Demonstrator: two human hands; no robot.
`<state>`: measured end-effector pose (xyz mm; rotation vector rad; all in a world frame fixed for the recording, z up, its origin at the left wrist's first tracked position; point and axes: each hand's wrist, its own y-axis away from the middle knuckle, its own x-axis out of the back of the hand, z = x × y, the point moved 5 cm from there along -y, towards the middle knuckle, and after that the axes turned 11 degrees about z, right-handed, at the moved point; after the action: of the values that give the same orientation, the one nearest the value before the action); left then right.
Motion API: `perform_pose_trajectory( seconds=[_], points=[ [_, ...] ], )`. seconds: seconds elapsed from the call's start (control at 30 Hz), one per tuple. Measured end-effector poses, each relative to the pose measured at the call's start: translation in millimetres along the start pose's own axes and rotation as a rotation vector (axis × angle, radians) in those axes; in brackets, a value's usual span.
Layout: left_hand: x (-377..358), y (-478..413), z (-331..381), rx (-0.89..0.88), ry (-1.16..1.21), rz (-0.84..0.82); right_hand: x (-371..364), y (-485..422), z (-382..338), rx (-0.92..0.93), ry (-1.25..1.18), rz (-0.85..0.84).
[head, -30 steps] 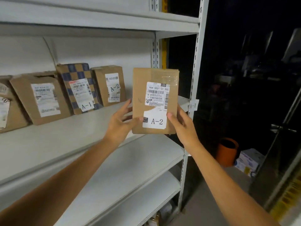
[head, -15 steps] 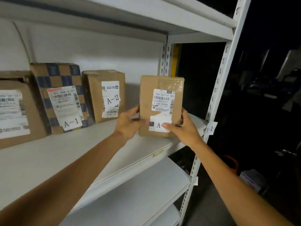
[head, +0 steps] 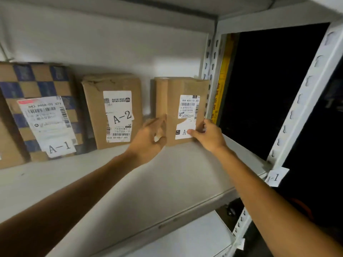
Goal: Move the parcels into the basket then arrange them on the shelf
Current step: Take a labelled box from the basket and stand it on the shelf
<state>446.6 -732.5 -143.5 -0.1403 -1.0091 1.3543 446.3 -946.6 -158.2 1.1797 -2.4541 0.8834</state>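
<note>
A brown cardboard parcel [head: 183, 86] with a white shipping label, its "A-" mark half covered, stands upright at the back right of the white shelf board [head: 167, 182], close to the wall. My right hand [head: 209, 138] grips its lower right edge, thumb on the front label. My left hand [head: 148, 140], blurred by motion, touches the parcel's left side face with loosely bent fingers. No basket is in view.
Left of it stand another brown parcel marked A-2 [head: 113, 108] and a blue-checked parcel marked A-1 [head: 37, 108], both leaning on the wall. The white upright post [head: 304, 101] carries a paper tag [head: 276, 177]. A lower shelf [head: 185, 242] shows below; the right side is dark.
The parcel went from held in the air in front of the shelf to standing on the board at the back. Both hands moved forward with it, and my view came closer.
</note>
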Motion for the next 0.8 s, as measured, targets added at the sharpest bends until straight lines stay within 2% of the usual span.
perform_pose_trajectory(
  seconds=[0.07, 0.17, 0.27, 0.4, 0.5, 0.67, 0.8],
  points=[
    [-5.1, -9.8, -1.7, -0.044, -0.215, 0.027, -8.0, -14.2, -0.2, 0.018, 0.014, -0.016],
    [-17.7, -16.3, 1.5, 0.054, -0.163, 0.046, -19.2, -28.8, -2.9, 0.048, 0.013, -0.022],
    [-32.8, -16.9, -1.7, 0.127, -0.197, -0.051, -33.5, -38.6, -5.7, 0.064, 0.027, -0.032],
    [-38.8, -25.7, -6.7, 0.069, -0.293, -0.096, -43.7, -45.9, -5.9, 0.047, 0.018, -0.003],
    [-43.1, -27.1, -10.0, 0.098, -0.329, -0.081, -42.9, -46.9, -7.3, 0.035, 0.016, -0.024],
    [-43.4, -24.2, 0.5, 0.141, -0.278, -0.082, -40.1, -46.6, -7.4, 0.002, -0.007, -0.096],
    [-33.4, -13.6, 4.7, 0.186, -0.345, -0.112, -22.7, -36.2, -10.6, -0.011, -0.16, -0.055]
  ],
)
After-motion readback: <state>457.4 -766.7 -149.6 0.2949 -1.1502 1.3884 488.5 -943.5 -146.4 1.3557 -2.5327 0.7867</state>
